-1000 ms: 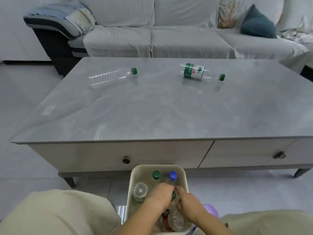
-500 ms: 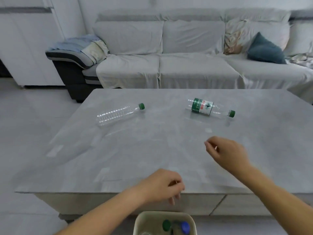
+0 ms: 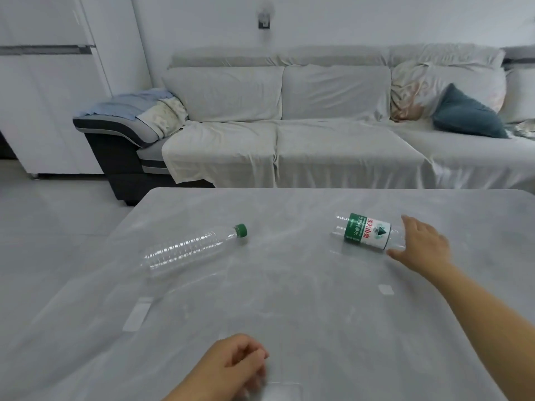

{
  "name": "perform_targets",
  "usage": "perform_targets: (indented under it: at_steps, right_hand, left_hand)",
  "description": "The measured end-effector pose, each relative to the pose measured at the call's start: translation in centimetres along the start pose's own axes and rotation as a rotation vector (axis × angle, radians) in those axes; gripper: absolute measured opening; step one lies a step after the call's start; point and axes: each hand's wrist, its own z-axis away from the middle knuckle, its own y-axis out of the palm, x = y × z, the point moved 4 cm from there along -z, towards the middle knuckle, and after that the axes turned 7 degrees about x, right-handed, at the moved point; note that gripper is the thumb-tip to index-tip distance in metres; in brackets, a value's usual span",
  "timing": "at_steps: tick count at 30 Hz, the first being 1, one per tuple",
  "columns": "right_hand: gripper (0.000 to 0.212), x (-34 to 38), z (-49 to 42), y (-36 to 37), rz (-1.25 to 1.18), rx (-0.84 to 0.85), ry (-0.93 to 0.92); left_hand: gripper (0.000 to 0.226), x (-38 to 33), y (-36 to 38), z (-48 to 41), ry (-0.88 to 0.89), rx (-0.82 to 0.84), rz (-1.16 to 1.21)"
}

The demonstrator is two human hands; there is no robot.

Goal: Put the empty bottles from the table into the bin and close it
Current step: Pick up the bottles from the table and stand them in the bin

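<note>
The right hand (image 3: 422,246) reaches over the grey marble-look counter (image 3: 289,299), fingers spread around the neck end of the clear plastic bottle with a green-and-white label (image 3: 365,235), lying on its side; whether it grips is unclear. The left hand (image 3: 234,369) is loosely curled and empty near the front edge. A clear unlabelled green-capped bottle (image 3: 192,250) lies to the left, seemingly empty.

labelled bottle (image 3: 365,236) on the table, green-and-white label reading 农夫山泉, smaller print unreadable

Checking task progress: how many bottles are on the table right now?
2. An unlabelled bottle lies on its side left of centre on the table. A labelled bottle lies on its side to the right, its neck end hidden behind the right hand.
</note>
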Motion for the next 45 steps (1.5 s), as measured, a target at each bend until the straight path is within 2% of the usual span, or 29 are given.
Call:
perform_targets:
  at_steps: [3, 6, 8, 11, 14, 19, 21, 24, 27, 29, 33, 38, 41, 45]
  right_hand:
    - [0.097, 2.2, -1.0, 0.8, 0.073, 0.023, -0.068]
    - [0.074, 3.2, -1.0, 0.4, 0.233, -0.035, -0.030]
    - [0.053, 3.7, -0.4, -0.2, 0.342, -0.046, -0.015]
    - [0.050, 4.4, 0.8, -0.4, 0.382, -0.010, -0.022]
    - [0.051, 4.6, 3.0, -0.4, 0.281, 0.060, -0.050]
    - [0.056, 5.6, 8.8, -1.5, 0.217, 0.108, -0.155]
    - [0.056, 6.5, 12.5, -2.3, 0.168, 0.126, -0.223]
    - [0.057, 8.0, 19.3, -3.1, 0.108, 0.146, -0.367]
    - [0.059, 9.0, 26.1, -3.8, 0.057, 0.157, -0.539]
    - [0.062, 9.4, 29.5, -4.4, 0.009, 0.173, -0.607]
    - [0.067, 9.4, 33.9, -5.5, -0.235, 0.207, -0.625]
    - [0.074, 9.0, 38.7, -3.6, -0.583, 0.430, -0.580]
    - [0.073, 9.1, 40.4, -1.6, -0.618, 0.503, -0.572]
    - [0.067, 9.5, 42.7, 1.8, -0.583, 0.541, -0.579]
  left_hand:
    - [0.027, 1.8, 0.5, -0.1, -0.005, 0.011, -0.052]
    - [0.040, 1.8, 0.9, 0.1, 0.020, 0.033, -0.074]
    - [0.036, 1.4, 1.2, 0.4, 0.032, 0.070, -0.104]
    - [0.035, 1.3, 1.3, 0.5, 0.040, 0.079, -0.115]
    - [0.035, 1.5, 1.5, 0.4, 0.051, 0.044, -0.163]
    - [0.012, 1.9, 2.4, 1.1, 0.068, -0.015, -0.249]
    - [0.027, 1.7, 3.2, 2.1, 0.083, -0.029, -0.375]
    - [0.072, 2.1, 5.0, 4.3, 0.060, -0.036, -0.475]
    - [0.082, 1.6, 5.9, 7.6, 0.098, -0.106, -0.197]
    - [0.079, 0.4, 5.8, 10.0, 0.174, -0.215, -0.085]
    - [0.062, -2.2, 5.8, 14.7, 0.308, -0.351, -0.156]
    - [0.060, -3.9, 6.4, 18.0, 0.301, -0.357, -0.250]
    - [0.057, -4.3, 7.5, 19.4, 0.304, -0.320, -0.369]
    - [0.067, -1.9, 9.8, 20.1, 0.258, -0.271, -0.597]
